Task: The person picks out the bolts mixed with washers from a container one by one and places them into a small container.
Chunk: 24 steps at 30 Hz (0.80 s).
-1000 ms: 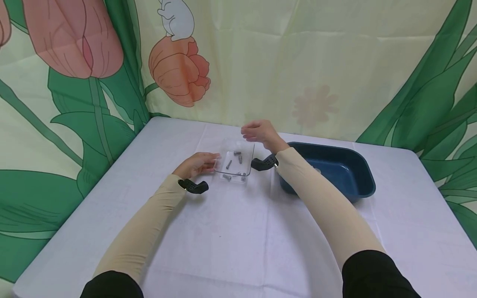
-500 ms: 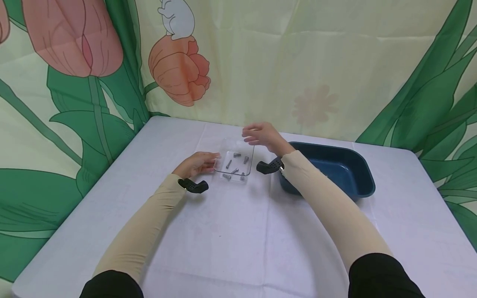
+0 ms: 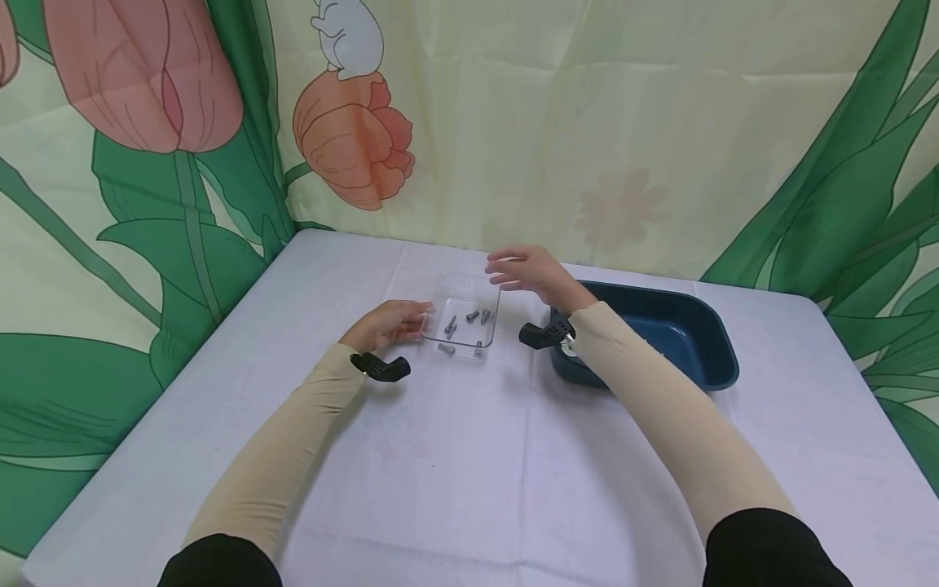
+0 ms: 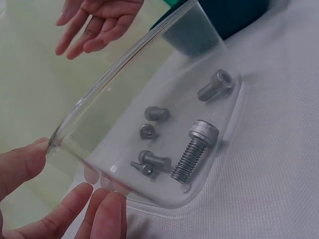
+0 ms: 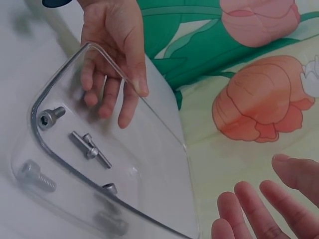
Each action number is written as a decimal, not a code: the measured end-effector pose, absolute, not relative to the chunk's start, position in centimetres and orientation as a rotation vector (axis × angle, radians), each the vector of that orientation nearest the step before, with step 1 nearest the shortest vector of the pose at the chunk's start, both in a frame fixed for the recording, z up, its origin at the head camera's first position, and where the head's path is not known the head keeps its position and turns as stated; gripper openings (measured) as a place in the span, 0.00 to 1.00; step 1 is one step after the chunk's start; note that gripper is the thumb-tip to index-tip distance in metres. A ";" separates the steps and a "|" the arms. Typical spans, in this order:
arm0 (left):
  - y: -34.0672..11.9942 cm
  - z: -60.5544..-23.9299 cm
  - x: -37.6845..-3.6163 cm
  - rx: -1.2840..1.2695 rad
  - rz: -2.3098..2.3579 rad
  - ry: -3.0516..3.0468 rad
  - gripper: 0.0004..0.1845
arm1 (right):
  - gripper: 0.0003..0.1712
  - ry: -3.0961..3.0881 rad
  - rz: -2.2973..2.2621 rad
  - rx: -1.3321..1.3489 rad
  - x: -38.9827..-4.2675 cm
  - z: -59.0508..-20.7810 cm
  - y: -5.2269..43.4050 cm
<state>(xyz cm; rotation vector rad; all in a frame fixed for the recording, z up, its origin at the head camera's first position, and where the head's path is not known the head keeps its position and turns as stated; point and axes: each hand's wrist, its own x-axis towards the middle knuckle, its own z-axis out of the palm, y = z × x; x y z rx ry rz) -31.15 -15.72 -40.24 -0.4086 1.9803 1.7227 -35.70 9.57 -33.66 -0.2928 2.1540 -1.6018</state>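
A clear plastic box [image 3: 464, 341] stands on the table with several grey hex-socket bolts [image 4: 197, 149] lying loose on its floor. My left hand [image 3: 389, 324] holds the box at its left side; its thumb meets the rim and the fingertips lie against the outer wall. My right hand [image 3: 531, 271] is raised behind and to the right of the box, fingers extended and apart, nothing in them. In the right wrist view, bolts [image 5: 50, 118] show through the near wall, some as faint reflections or blurred shapes.
A dark blue basin [image 3: 689, 326] stands to the right of the box, partly hidden by the right forearm. Its contents are mostly hidden. White cloth [image 3: 440, 465] covers the table, and a flower-printed curtain [image 3: 513, 122] hangs behind.
My right hand has drifted right and slightly down, away from the box. Some bolts have rolled inside the box, and two now lie close together at the left. My left hand keeps its place.
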 end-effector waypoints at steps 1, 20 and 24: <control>-15.7 -40.2 -31.2 -0.408 1.718 1.979 0.29 | 0.22 2.154 -1.599 -0.298 -35.6 -33.6 9.8; -15.6 -40.5 -31.5 -0.412 1.688 1.981 0.30 | 0.25 2.204 -1.480 -0.291 -34.6 -33.1 14.9; -15.7 -40.6 -31.5 -0.400 1.699 1.983 0.30 | 0.25 2.211 -1.448 -0.281 -34.5 -33.1 16.0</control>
